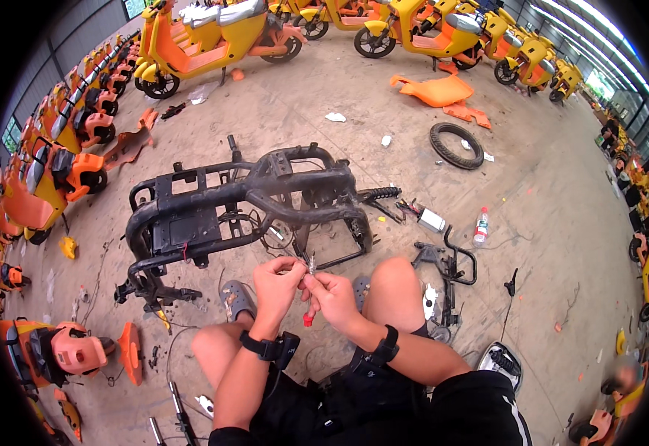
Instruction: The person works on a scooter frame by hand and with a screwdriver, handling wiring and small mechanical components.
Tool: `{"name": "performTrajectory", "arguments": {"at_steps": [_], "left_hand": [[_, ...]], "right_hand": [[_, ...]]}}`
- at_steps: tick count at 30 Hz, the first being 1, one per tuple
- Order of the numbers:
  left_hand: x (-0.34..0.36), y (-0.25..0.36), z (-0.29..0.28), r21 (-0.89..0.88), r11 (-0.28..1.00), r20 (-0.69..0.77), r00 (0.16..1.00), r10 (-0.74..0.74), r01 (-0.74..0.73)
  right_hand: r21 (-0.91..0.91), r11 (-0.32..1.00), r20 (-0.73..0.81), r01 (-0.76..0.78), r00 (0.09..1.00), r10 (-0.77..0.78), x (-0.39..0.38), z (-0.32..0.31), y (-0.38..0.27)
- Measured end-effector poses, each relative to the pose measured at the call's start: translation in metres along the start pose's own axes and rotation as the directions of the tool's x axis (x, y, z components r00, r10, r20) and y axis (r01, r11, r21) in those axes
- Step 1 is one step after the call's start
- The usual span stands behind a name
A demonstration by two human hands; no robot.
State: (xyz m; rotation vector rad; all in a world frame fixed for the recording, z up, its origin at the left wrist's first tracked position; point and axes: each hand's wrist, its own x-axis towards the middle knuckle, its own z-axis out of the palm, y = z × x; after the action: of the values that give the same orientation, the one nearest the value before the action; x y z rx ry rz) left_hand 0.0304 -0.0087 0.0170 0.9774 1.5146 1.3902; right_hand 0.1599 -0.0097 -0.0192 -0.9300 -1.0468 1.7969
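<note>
Over my lap, my left hand (278,284) and my right hand (330,296) meet, fingers pinched together. Between them is a slim tool with a red end (308,320) below my right fingers; its exact kind does not show clearly. A small shiny metal piece (312,262) pokes up past my fingertips, and the left fingers close on it or right beside it. Just beyond my hands, a bare black scooter frame (242,195) lies on the floor, with cables hanging inside it.
Loose parts surround me: a tyre (456,146), an orange body panel (437,89), a silver box with wires (431,220), a black bent-tube bracket (461,256) and metal tubes (180,409). A bottle (481,226) stands at the right. Rows of yellow scooters (213,41) line the hall.
</note>
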Motion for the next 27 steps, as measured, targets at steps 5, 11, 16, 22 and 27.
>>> {"name": "performTrajectory", "arguments": {"at_steps": [5,11,16,22,27], "left_hand": [[-0.001,0.005,-0.001,0.094,0.995,0.013,0.999,0.035,-0.036],[-0.002,0.009,-0.005,0.152,0.986,0.040,0.997,0.067,-0.072],[0.000,0.007,-0.010,0.036,0.997,0.101,0.993,0.060,-0.064],[0.005,-0.006,-0.008,-0.148,0.989,0.110,0.994,-0.012,0.028],[0.006,-0.006,-0.007,-0.176,0.982,0.099,0.993,-0.057,0.074]], "right_hand": [[0.036,0.999,0.008,-0.009,1.000,0.009,0.001,0.000,0.001],[0.006,1.000,0.012,-0.011,1.000,0.011,-0.001,0.000,0.001],[0.049,0.999,0.006,-0.020,1.000,0.020,-0.003,0.001,0.000],[0.059,0.998,0.006,0.015,1.000,-0.016,-0.003,0.001,-0.001],[0.037,0.999,0.011,0.008,1.000,-0.009,-0.003,0.001,-0.001]]}}
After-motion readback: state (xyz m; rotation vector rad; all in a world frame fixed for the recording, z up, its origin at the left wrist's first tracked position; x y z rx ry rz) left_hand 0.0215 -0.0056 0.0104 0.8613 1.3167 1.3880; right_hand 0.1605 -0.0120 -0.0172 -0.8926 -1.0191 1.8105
